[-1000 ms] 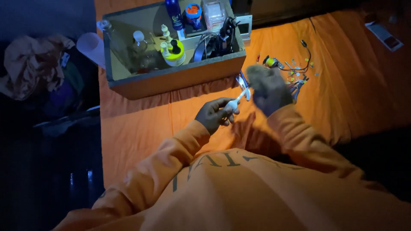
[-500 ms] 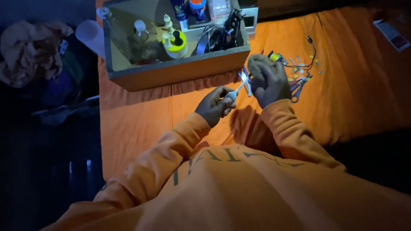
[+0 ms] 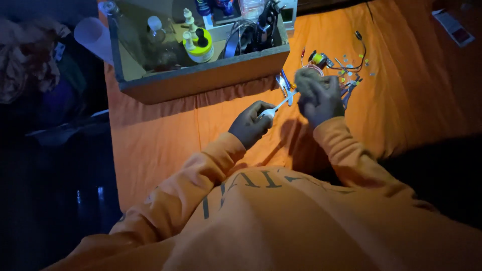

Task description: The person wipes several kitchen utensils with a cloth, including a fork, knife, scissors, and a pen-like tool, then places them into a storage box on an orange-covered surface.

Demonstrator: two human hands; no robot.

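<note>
The left hand (image 3: pixel 249 124) is closed around the white handle of a slim white-handled tool with a thin metal tip (image 3: pixel 277 106), which angles up toward the right hand (image 3: pixel 318 96). The right hand is curled narrow over something small at the tool's tip; what it pinches cannot be told. Both hands sit near the middle of the orange cloth-covered surface (image 3: pixel 411 90), just below an open grey-sided wooden box (image 3: pixel 201 75) at its far edge.

The work looks to be mid-way: a scatter of small electronic parts and thin wires (image 3: pixel 341 68) lies loose beside the right hand, unassembled, and nothing finished shows.

In the box stand 1 yellow-capped jar (image 3: pixel 201 49), a clear bottle (image 3: pixel 155 31) and dark cables. A small flat device (image 3: pixel 453 27) lies at the far right corner. The room is dim, with crumpled fabric (image 3: pixel 27 65) left of the surface.
</note>
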